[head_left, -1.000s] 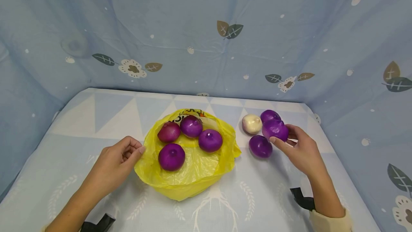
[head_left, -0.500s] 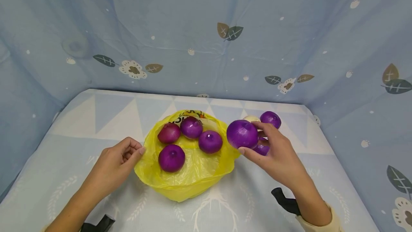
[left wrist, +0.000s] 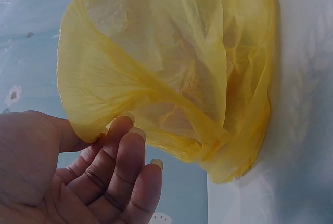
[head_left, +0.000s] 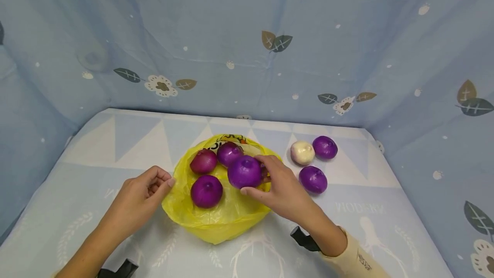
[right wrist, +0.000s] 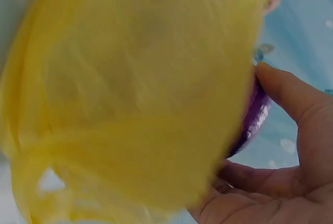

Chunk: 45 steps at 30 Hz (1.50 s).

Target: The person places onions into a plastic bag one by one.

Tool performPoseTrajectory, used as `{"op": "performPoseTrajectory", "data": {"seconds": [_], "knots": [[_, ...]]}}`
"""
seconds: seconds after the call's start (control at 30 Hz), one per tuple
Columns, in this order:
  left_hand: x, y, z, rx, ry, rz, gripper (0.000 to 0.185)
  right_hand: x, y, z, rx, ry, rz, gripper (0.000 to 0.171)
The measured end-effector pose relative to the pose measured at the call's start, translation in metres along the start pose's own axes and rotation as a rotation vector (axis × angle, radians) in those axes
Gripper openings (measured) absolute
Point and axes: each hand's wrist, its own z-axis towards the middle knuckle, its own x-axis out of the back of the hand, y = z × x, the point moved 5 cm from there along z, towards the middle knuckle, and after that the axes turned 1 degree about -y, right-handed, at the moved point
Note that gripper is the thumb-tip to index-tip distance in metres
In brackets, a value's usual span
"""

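**Purple onion over the yellow bag**

Blue patterned cloth covers the table [head_left: 115, 140] and hangs behind it as a backdrop. My right hand [head_left: 283, 190] grips a purple onion [head_left: 245, 171], fingers curled round its far side and thumb beneath, holding it just over the open yellow plastic bag [head_left: 227, 216]. My left hand [head_left: 135, 200] pinches the bag's left rim between thumb and fingertips [left wrist: 132, 133], keeping the mouth spread. Inside the bag lie a purple onion at the front [head_left: 206, 191], a reddish onion [head_left: 203, 161] at the back left and another purple one [head_left: 227, 152] behind the held onion. To the right on the cloth, well apart from the bag, sit a white onion [head_left: 302, 152] and two purple onions [head_left: 325, 147], [head_left: 313, 179].
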Motion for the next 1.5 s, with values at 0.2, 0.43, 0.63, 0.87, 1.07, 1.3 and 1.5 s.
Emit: {"op": "performPoseTrajectory", "data": {"seconds": [0.2,0.43,0.63,0.87,1.07,1.3,1.5], "knots": [[-0.001,0.000,0.001,0.000,-0.008,-0.008,0.013,-0.025,0.000,0.008,0.008,-0.005,-0.046,0.070],[-0.001,0.001,0.001,0.000,-0.009,-0.010,0.014,-0.044,0.003,0.013,-0.038,-0.011,-0.149,0.071],[-0.001,0.002,0.002,-0.008,-0.008,-0.006,0.014,-0.051,0.006,0.016,-0.049,-0.004,-0.229,0.077],[-0.001,0.003,0.002,-0.013,-0.001,-0.002,0.014,-0.060,0.006,0.020,-0.048,-0.014,-0.293,0.080],[-0.001,0.004,0.002,-0.016,-0.002,-0.002,0.014,-0.067,0.005,0.022,-0.024,-0.012,-0.343,0.079],[-0.001,0.003,0.002,-0.009,-0.010,-0.008,0.015,-0.071,0.003,0.022,0.017,0.000,-0.396,0.080],[-0.001,0.003,0.001,-0.008,-0.007,-0.012,0.016,-0.075,0.002,0.022,0.031,-0.013,-0.410,0.082]]}}
